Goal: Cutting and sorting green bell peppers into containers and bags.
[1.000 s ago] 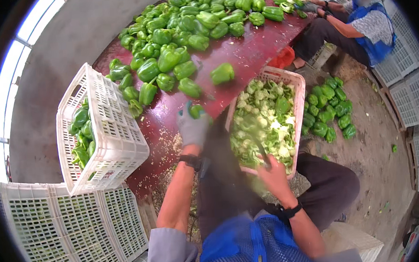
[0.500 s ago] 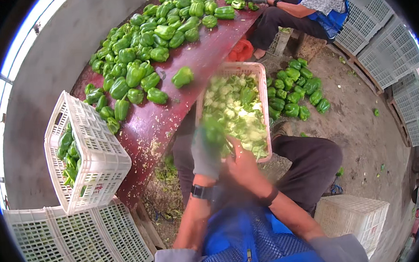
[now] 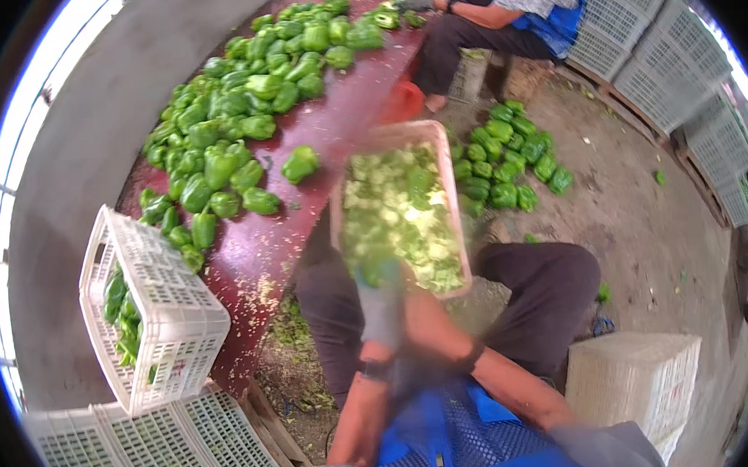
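My left hand [image 3: 381, 314], in a grey glove, holds a green bell pepper [image 3: 380, 270] over the near side of a pink crate [image 3: 451, 186]. Right up against it is my bare right hand [image 3: 426, 316], blurred by motion. Its fingers look closed, but I cannot make out what is in them. Pale and green cut pepper pieces [image 3: 398, 206] fill much of the crate, which sits in front of my knees. One whole bell pepper [image 3: 300, 164] lies apart on the red table [image 3: 333, 125], near the crate.
A large heap of bell peppers [image 3: 237, 96] covers the table's far side. More peppers [image 3: 506, 153] lie on the floor at right. White crates stand left [image 3: 173, 306] and right [image 3: 623, 381]. A co-worker [image 3: 506, 20] sits at the far end, gloved hands over peppers.
My view has shifted slightly, so the table and crate appear further left. Both hands stay together at the pepper, and the right hand has become more blurred.
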